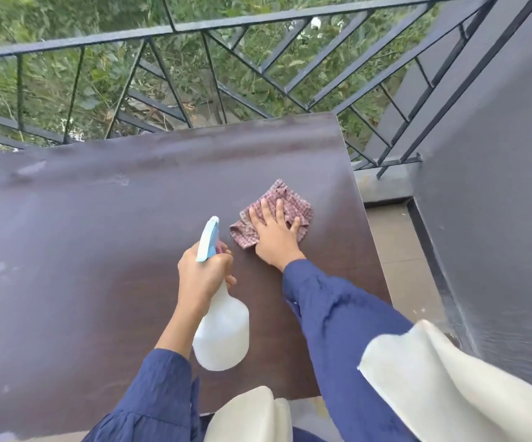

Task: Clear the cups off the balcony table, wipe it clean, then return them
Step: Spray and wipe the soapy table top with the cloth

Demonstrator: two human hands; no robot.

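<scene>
Right now my right hand [274,237] lies flat on the checked cloth [293,204], with the fingers straight and spread out. It does not grab the cloth, it just presses it down on the table [99,234]. The cloth sits near the right edge of the table, a bit bunched up under my palm. It looks soft, thin and floppy. I think it will slide best with my whole palm on its middle, or it may roll up.

My left hand [201,272] is curled round the neck of the spray bottle [221,333], just beside my right hand. The bottle is up off the table and its nose points away from me. It looks like light plastic, and the thin neck is a good place to hold it.

The dark table top has pale, dusty smears on the left and at the back, so I think there is more to wipe. I cannot see any cups, and none stand on the part of the table I can see. Behind the table is the black railing [226,23], with green leaves past it
</scene>
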